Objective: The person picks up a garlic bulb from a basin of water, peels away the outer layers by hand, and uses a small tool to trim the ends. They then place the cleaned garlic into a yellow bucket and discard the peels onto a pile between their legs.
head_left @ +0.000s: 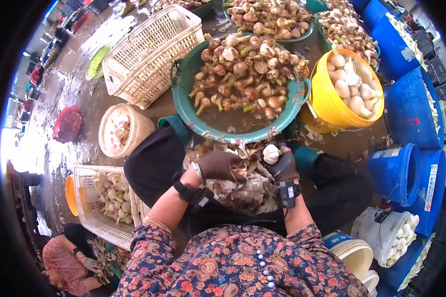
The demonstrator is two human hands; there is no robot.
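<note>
In the head view, my right hand [284,168], in a dark glove, is closed on a peeled white garlic bulb [271,154] held at its fingertips. A small pinkish-red spot shows beside that thumb, too small to make out. My left hand [218,166], in a brown glove, is a little apart from the bulb with its fingers curled in; what they hold, if anything, is hidden. Beneath both hands, a pile of loose garlic skins [248,190] lies over my lap. Just beyond stands a green tub [183,106] of unpeeled garlic bulbs [243,67] in murky water.
At the right, a yellow bucket [327,106] holds peeled bulbs, near several blue bins [406,99]. White plastic crates [143,64] and a white bucket [109,143] stand at the left. Another person [67,265] works at lower left. The floor [84,119] looks wet.
</note>
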